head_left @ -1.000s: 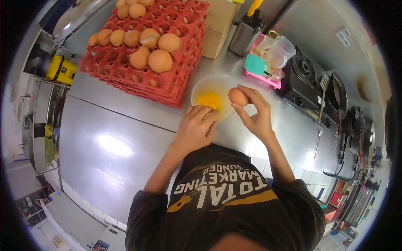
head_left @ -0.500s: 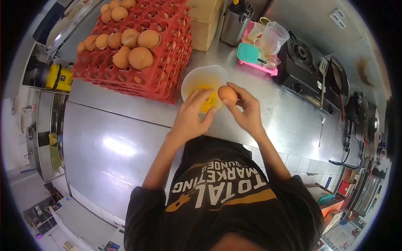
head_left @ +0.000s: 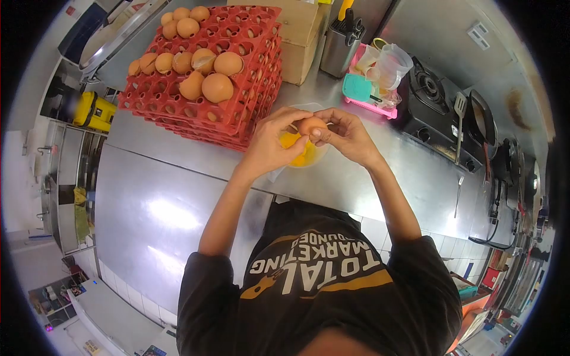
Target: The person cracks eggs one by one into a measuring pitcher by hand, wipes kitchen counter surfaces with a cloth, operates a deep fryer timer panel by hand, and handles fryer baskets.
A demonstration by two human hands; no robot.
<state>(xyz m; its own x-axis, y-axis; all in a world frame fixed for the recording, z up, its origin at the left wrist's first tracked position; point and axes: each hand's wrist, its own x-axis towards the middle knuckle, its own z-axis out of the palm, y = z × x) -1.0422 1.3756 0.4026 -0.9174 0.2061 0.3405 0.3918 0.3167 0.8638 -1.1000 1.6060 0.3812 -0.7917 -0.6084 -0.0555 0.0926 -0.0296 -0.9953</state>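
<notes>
Both my hands hold one brown egg point(head_left: 312, 126) over a translucent bowl point(head_left: 317, 155). My left hand point(head_left: 270, 142) has its fingertips on the egg's left side, and my right hand point(head_left: 350, 137) grips it from the right. Yellow yolk point(head_left: 306, 155) lies in the bowl, partly hidden by my hands. Left of the bowl rises a stack of red egg trays point(head_left: 237, 118). Several brown eggs point(head_left: 217, 88) and cracked shells point(head_left: 192, 85) rest on the top tray.
A cardboard box point(head_left: 298, 50) and a steel utensil holder point(head_left: 340, 52) stand behind. Right of them are a pink basket point(head_left: 380, 110) with plastic containers, a black gas stove point(head_left: 424, 107), a spatula point(head_left: 459, 121) and a fork point(head_left: 459, 193) on the steel counter point(head_left: 160, 196).
My left hand has come up from the bowl to the egg, and both hands now meet on it. The egg has moved left over the bowl. The camera view has shifted slightly.
</notes>
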